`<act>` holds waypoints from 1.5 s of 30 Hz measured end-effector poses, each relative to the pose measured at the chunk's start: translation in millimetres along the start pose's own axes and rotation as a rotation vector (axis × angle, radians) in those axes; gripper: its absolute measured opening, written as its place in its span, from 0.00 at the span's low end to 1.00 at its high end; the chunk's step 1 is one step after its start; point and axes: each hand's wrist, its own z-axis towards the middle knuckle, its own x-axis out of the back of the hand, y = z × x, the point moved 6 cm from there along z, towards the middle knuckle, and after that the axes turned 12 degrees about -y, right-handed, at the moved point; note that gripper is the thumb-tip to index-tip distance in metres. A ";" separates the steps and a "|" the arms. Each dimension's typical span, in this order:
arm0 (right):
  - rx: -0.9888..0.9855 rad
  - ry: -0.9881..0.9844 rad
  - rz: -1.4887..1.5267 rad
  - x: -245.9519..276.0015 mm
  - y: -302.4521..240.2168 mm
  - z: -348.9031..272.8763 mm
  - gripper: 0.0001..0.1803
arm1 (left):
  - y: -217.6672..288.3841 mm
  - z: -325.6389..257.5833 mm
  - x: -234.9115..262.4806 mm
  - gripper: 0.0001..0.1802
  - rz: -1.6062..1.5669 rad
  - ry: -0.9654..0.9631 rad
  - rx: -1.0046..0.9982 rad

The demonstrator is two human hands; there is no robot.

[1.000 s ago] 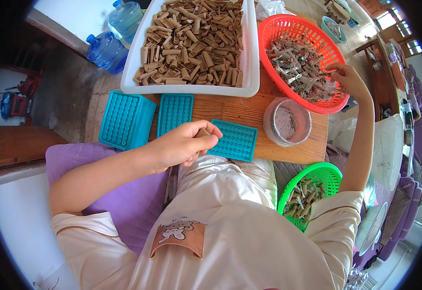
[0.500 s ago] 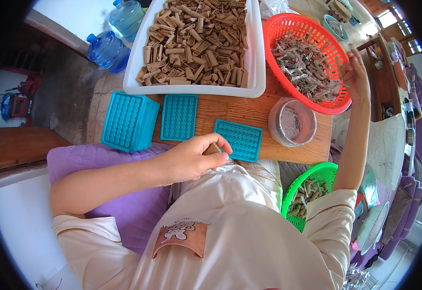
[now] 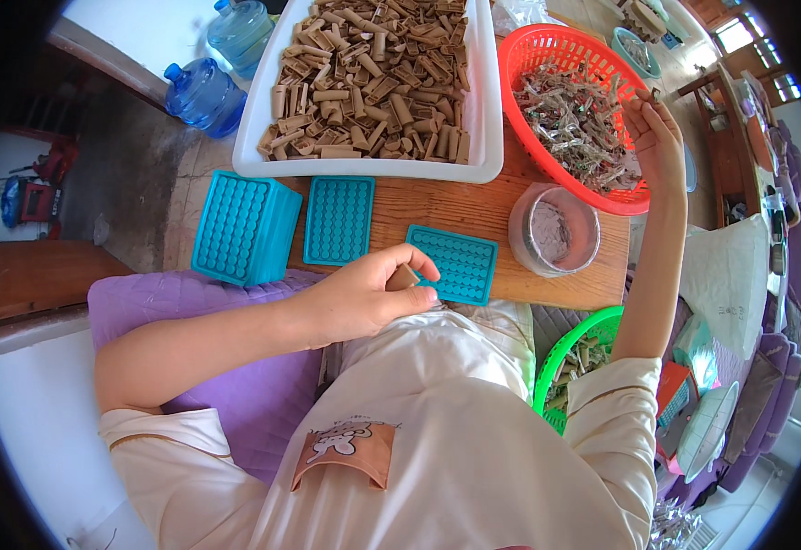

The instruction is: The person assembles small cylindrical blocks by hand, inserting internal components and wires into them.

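Bare strip of wooden table [image 3: 455, 206] runs between the white tray [image 3: 483, 110] and the flat teal moulds; a hand can pass along it left to right. Strip ends at the clear round tub [image 3: 554, 229], which stands just beside the red basket [image 3: 556, 55].

Left end closed off by the stacked teal mould block [image 3: 245, 227], with a single mould [image 3: 338, 220] just beside it.

Near edge: the left hand [image 3: 364, 298] lies curled at the third mould [image 3: 455, 264], covering its near left corner.

Right hand [image 3: 652, 137] sits at the red basket's far rim; its forearm bars the table's right side.

Green basket [image 3: 584, 335] fills the gap below the table edge, right of the lap.
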 end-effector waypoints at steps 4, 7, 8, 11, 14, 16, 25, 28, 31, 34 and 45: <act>0.004 -0.133 0.081 -85.9 1.1 -29.7 0.11 | 10.9 -5.3 7.8 0.10 0.235 0.066 -0.157; -0.266 -0.289 0.163 -161.0 18.3 -72.0 0.10 | 31.1 -18.4 15.3 0.11 0.466 0.222 -0.164; -0.390 -0.392 0.219 -182.7 28.7 -84.9 0.10 | 30.1 -16.4 19.9 0.11 0.457 0.232 -0.158; -0.688 -0.596 0.439 -230.9 50.8 -118.6 0.10 | 67.8 -33.1 11.3 0.17 0.973 0.478 -0.708; -0.822 -0.677 0.657 -250.3 65.8 -133.0 0.09 | 59.8 -22.5 13.2 0.15 0.982 0.305 -0.609; -0.848 -0.647 0.701 -248.8 68.1 -131.7 0.09 | 58.5 -23.4 10.9 0.14 0.992 0.296 -0.546; -0.473 -0.376 0.187 -249.3 62.4 -124.2 0.07 | 63.6 -24.2 15.5 0.12 1.011 0.350 -0.592; -0.128 -0.155 -0.253 -235.8 36.9 -121.7 0.14 | 59.0 -23.0 26.4 0.11 0.743 0.391 -0.362; 0.305 -0.231 -0.626 -242.6 16.3 -119.8 0.17 | 58.0 -23.1 26.2 0.11 0.614 0.369 -0.396; 0.218 -0.235 -0.543 -242.4 19.3 -118.8 0.15 | 56.9 -23.1 27.1 0.12 0.485 0.362 -0.495; -0.068 -0.249 -0.226 -231.8 28.0 -121.8 0.14 | 50.2 -21.6 19.9 0.15 0.412 0.258 -0.388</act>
